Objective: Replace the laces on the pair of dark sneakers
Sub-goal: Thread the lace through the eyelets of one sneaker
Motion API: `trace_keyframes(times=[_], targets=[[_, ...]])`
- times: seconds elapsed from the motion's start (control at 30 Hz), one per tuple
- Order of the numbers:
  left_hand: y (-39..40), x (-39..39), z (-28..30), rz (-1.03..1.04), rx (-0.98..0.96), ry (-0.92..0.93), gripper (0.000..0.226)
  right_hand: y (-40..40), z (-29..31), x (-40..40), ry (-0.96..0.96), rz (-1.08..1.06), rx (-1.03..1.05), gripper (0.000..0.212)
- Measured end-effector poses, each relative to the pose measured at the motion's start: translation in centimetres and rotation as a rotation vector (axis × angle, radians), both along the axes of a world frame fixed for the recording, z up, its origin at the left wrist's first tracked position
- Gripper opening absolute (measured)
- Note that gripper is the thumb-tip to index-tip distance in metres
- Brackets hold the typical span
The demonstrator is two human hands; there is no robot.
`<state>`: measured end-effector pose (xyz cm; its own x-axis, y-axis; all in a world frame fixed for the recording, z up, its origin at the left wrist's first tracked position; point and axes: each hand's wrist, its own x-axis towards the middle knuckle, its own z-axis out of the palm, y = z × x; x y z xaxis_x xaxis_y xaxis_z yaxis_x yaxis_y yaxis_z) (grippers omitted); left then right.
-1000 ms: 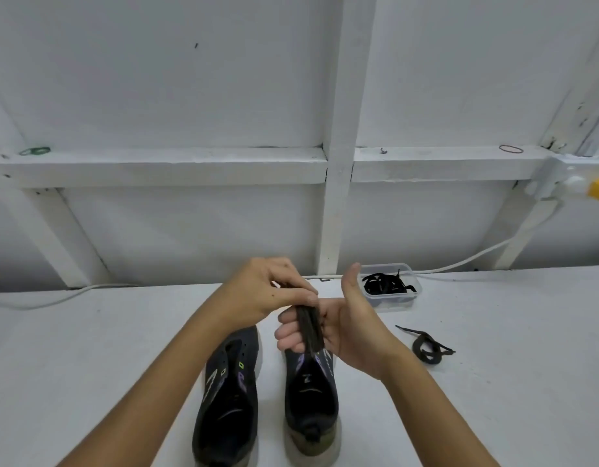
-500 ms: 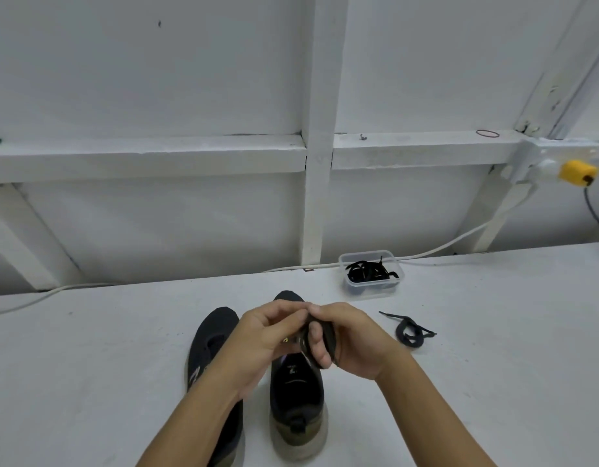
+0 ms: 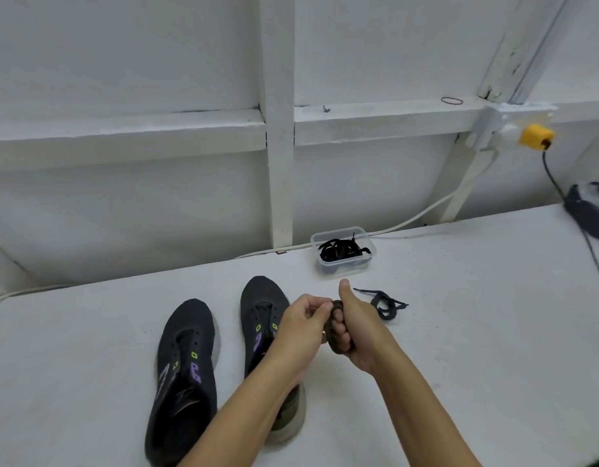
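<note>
Two dark sneakers stand side by side on the white table, toes away from me, the left sneaker (image 3: 183, 372) and the right sneaker (image 3: 262, 311), both with bare eyelets. A dark lace (image 3: 335, 335) is wound in a coil round the fingers of my right hand (image 3: 359, 328), whose thumb points up. My left hand (image 3: 301, 328) pinches the coil's upper end, above the right sneaker's heel half. Another dark lace (image 3: 384, 303) lies loose on the table just right of my hands.
A clear plastic tub (image 3: 342, 251) with several black laces stands by the wall behind the loose lace. A white cable runs along the wall's foot. At the far right sit a yellow plug (image 3: 535, 136) and a dark object (image 3: 591, 207).
The lace went from a flat strip held upright to a coil wound round my right fingers. Both hands shifted right off the right sneaker, and the view turned right and down.
</note>
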<state>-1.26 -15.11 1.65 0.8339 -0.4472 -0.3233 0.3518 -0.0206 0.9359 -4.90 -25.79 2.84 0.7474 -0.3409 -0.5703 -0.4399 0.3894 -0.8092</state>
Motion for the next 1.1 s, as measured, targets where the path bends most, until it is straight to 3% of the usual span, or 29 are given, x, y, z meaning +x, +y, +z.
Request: trace_keyframes(times=[0.23,0.37,0.53,0.7,0.9,1.1], targets=[[-0.9,-0.3,-0.3,-0.218,0.081,-0.184,0.018,-3.7,-1.5,-1.6,0.034,-0.027,0.161,0.065],[-1.3,-0.9,-0.2,-0.322,0.041,-0.179,0.011,-4.8,-2.2,-2.2,0.028,-0.004,0.167,0.065],[-2.6,-0.8,-0.8,-0.220,0.110,-0.154,0.005,-5.2,-3.0,-2.4,0.026,-0.037,0.093,0.064],[-4.1,0.3,-1.2,-0.165,0.249,-0.169,0.006,-4.9,-2.9,-1.2,0.061,-0.116,-0.126,0.066],[-5.5,1.6,-1.5,-0.233,0.319,-0.208,0.005,-5.2,-3.6,0.2,0.089,-0.203,-0.300,0.064],[-6.1,3.7,-2.7,-0.199,0.395,-0.176,0.005,-6.5,-4.0,-0.1,-0.075,-0.074,-0.248,0.044]])
